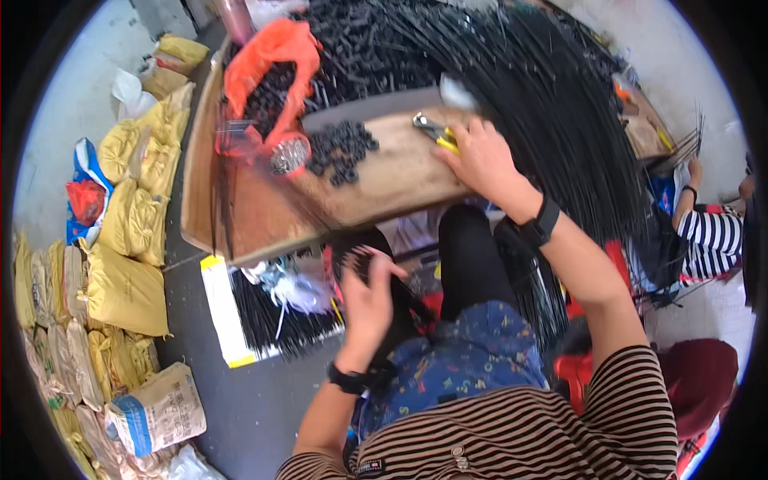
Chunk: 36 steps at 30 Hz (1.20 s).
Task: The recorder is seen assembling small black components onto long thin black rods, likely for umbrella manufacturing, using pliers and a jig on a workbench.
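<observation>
At the wooden tabletop's near edge, my right hand is closed around cutting pliers with yellow handles, their metal jaws pointing left. Lower down, in front of the table and over my knee, is my left hand. Its fingers are smeared by motion, so what they hold, if anything, does not show. A dark blurred streak runs from the tabletop toward this hand. Small black pieces lie heaped on the wood beside a round container of tiny shiny metal parts.
A red plastic bag lies at the table's left, near a mass of short black pieces. Long black rods cover the right side. Yellow sacks line the left wall. Another person in a striped top is at the far right.
</observation>
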### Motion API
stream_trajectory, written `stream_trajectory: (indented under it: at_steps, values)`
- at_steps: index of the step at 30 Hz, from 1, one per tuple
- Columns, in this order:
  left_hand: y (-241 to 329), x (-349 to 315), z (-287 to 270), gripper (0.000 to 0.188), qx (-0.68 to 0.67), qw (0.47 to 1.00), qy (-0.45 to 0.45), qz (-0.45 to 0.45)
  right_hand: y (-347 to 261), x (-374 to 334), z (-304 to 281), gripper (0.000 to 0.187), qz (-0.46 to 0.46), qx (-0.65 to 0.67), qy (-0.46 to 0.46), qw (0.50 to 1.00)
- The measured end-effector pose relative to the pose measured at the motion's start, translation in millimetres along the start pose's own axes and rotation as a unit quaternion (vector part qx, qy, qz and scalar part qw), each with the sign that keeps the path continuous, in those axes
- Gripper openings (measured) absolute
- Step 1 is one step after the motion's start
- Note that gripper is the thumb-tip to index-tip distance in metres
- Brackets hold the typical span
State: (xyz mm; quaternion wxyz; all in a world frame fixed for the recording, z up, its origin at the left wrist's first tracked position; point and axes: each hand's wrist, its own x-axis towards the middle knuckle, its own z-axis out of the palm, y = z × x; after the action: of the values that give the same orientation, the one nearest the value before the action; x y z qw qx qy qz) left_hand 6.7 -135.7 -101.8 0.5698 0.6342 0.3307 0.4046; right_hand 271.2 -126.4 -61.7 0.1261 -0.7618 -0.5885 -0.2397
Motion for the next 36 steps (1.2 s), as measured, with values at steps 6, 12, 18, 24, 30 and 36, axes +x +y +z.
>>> stream_trajectory:
  at_steps: [6, 12, 18, 24, 30, 36]
  values:
    - [25.2, 11.3, -63.6, 0.014, -0.276, 0.954, 0.102, 0.059, 3.1, -13.4, 8.3, 0.043, 0.031, -0.018, 0.053, 0.998]
    - [39.3, -11.5, -105.7, 0.016, -0.272, 0.946, 0.16, 0.079, -8.5, -20.0, 5.9, 0.04, 0.042, -0.011, 0.058, 0.997]
    - [40.4, -20.6, -142.3, 0.015, -0.291, 0.932, 0.202, 0.071, -5.9, -20.5, 1.2, 0.041, 0.028, -0.016, 0.075, 0.997]
    - [40.5, -31.4, -174.9, 0.018, -0.288, 0.918, 0.262, 0.082, -9.4, -15.8, -1.6, 0.04, 0.034, -0.015, 0.065, 0.997]
    - [28.5, -58.7, -238.0, 0.021, -0.209, 0.908, 0.357, 0.071, -6.0, -17.7, 0.2, 0.036, 0.022, -0.017, 0.058, 0.998]
    - [-75.2, -113.9, -312.9, 0.021, 0.102, 0.86, 0.476, -0.15, -5.7, -18.1, -6.4, 0.036, 0.031, -0.024, 0.028, 0.999]
